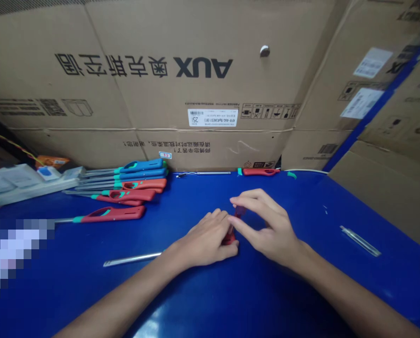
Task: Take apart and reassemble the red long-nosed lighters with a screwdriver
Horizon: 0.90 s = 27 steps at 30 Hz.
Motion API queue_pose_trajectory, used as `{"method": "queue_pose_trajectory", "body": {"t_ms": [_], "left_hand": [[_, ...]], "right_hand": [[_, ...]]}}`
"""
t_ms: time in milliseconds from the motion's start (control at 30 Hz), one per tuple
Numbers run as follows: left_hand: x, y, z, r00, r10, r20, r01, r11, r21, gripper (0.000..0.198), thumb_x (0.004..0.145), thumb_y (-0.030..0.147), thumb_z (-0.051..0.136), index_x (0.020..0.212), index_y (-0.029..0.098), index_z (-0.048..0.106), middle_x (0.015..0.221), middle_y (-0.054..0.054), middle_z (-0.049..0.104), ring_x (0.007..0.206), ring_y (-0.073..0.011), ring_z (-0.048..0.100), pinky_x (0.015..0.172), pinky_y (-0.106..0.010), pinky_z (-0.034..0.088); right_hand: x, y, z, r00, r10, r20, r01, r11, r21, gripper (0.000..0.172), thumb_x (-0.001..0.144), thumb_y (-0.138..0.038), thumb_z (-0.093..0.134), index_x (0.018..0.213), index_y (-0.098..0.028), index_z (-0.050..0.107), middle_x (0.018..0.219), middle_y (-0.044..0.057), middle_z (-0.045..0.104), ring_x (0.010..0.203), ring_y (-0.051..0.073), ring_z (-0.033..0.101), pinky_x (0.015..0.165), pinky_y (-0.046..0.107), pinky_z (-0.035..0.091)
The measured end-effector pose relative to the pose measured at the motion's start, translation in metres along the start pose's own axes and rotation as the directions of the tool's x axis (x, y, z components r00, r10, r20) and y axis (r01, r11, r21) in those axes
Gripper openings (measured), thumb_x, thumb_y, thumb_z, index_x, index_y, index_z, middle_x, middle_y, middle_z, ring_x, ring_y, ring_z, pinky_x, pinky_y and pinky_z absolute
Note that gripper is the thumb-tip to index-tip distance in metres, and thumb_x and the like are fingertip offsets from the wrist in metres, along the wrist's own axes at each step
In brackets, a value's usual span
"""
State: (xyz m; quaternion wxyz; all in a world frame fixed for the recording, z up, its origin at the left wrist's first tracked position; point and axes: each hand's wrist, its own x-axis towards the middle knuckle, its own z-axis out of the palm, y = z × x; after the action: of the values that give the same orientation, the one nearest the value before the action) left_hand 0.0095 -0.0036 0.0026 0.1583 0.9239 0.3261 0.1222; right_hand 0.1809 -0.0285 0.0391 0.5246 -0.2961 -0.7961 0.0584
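Observation:
My left hand [210, 237] lies closed, palm down, over a red lighter [229, 239]; only a bit of its handle shows by the thumb. A silvery metal tube [132, 259] sticks out to the left from beneath my left wrist; its join to the lighter is hidden. My right hand [266, 225] is just to the right, thumb and forefinger pinching a dark red, partly see-through piece [239, 212]. That piece stands up close against my left fingers, and I cannot make out whether it joins the handle.
Several long-necked red and blue lighters [139, 185] lie piled at the left, near a white power strip [65, 178]. A red lighter handle [261, 172] rests by the cardboard wall [210, 28]. A clear narrow tube [361, 241] lies right on the blue table [283, 300].

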Motion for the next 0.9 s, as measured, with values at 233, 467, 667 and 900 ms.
{"method": "queue_pose_trajectory", "body": {"t_ms": [233, 467, 667, 900], "left_hand": [[0.0, 0.0, -0.001, 1.0, 0.007, 0.003, -0.007, 1.0, -0.008, 0.016, 0.086, 0.034, 0.053, 0.089, 0.019, 0.047, 0.092, -0.005, 0.056, 0.087, -0.0233, 0.049, 0.078, -0.039, 0.043], [-0.001, -0.002, 0.0, 1.0, 0.0, -0.029, -0.002, 0.998, -0.059, 0.014, 0.087, 0.032, 0.052, 0.091, 0.018, 0.048, 0.093, -0.005, 0.056, 0.085, -0.0217, 0.05, 0.077, -0.037, 0.043], [0.0, -0.001, -0.002, 0.996, -0.037, -0.077, 0.026, 0.991, -0.131, 0.008, 0.085, 0.025, 0.054, 0.09, 0.019, 0.051, 0.086, -0.001, 0.058, 0.08, -0.0167, 0.054, 0.073, -0.029, 0.044], [-0.003, 0.001, -0.005, 0.998, -0.03, -0.056, 0.024, 0.993, -0.112, 0.012, 0.088, 0.015, 0.045, 0.082, 0.018, 0.055, 0.084, -0.002, 0.061, 0.081, -0.0162, 0.057, 0.078, -0.029, 0.045]], "right_hand": [[-0.006, -0.001, 0.003, 0.986, 0.165, -0.037, -0.158, 0.977, 0.144, 0.055, 0.08, -0.001, 0.061, 0.128, -0.023, 0.048, 0.107, 0.006, 0.064, 0.091, 0.016, 0.067, 0.085, 0.031, 0.057], [-0.002, -0.001, -0.001, 0.996, 0.09, 0.008, -0.09, 0.996, -0.001, 0.029, 0.078, -0.001, 0.058, 0.102, -0.015, 0.065, 0.098, 0.008, 0.067, 0.084, 0.014, 0.066, 0.076, 0.027, 0.056], [-0.001, 0.007, -0.006, 0.99, 0.133, -0.039, -0.136, 0.987, -0.085, 0.029, 0.077, 0.001, 0.051, 0.096, -0.015, 0.067, 0.095, 0.007, 0.07, 0.077, 0.013, 0.065, 0.068, 0.025, 0.053], [-0.005, 0.018, -0.004, 0.985, 0.17, 0.019, -0.167, 0.98, -0.107, 0.025, 0.077, -0.001, 0.049, 0.088, -0.015, 0.066, 0.089, 0.007, 0.069, 0.07, 0.013, 0.063, 0.06, 0.024, 0.05]]}}
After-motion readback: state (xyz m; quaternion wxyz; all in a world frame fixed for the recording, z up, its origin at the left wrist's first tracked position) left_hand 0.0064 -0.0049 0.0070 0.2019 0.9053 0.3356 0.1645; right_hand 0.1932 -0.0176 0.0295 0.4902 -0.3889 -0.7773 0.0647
